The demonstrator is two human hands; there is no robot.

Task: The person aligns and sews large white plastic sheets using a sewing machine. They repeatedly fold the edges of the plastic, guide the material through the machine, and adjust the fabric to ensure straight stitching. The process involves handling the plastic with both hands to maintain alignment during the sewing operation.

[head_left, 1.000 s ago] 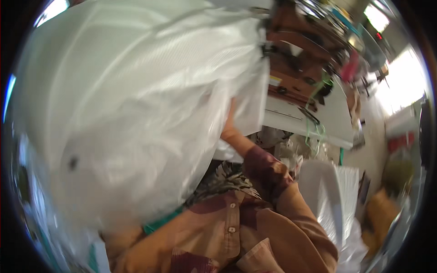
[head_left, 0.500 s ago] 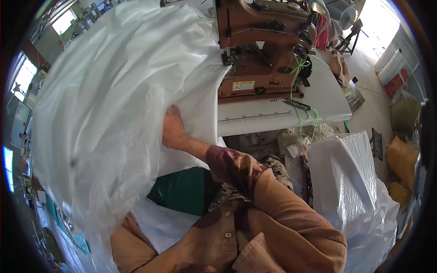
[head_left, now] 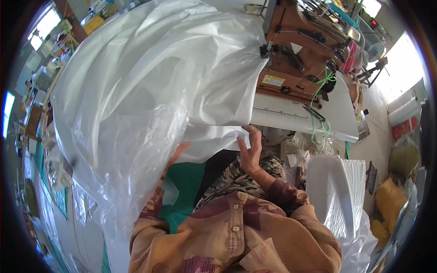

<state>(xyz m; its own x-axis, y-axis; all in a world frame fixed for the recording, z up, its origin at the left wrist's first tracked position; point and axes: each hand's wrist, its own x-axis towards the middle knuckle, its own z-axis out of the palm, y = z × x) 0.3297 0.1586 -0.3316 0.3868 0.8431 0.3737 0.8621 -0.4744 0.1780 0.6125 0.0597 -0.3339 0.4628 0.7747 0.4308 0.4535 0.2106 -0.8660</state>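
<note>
A big glossy white plastic sheet (head_left: pixel 136 86) with a clear film layer spreads in folds over the left of the sewing table and hangs down its front. Its right edge runs up to the needle area of a brown industrial sewing machine (head_left: pixel 296 54). My right hand (head_left: pixel 251 152) is at the sheet's front right corner, thumb and fingers apart, the fingertips by the hanging edge. My left hand (head_left: pixel 176 155) is beside the film's lower fold, mostly covered by it, so its grip does not show.
The white table edge (head_left: pixel 287 116) carries a ruler scale. Thread snips (head_left: pixel 314 113) on a green cord lie on it. At right stands a stack of folded white plastic (head_left: pixel 334 191). Yellow-brown bags (head_left: pixel 387 204) lie on the floor. Green material (head_left: pixel 184 182) hangs by my lap.
My right hand has come off the top of the sheet to its front corner. My left hand has risen into sight beside the film. The view has shifted, with the machine now farther right.
</note>
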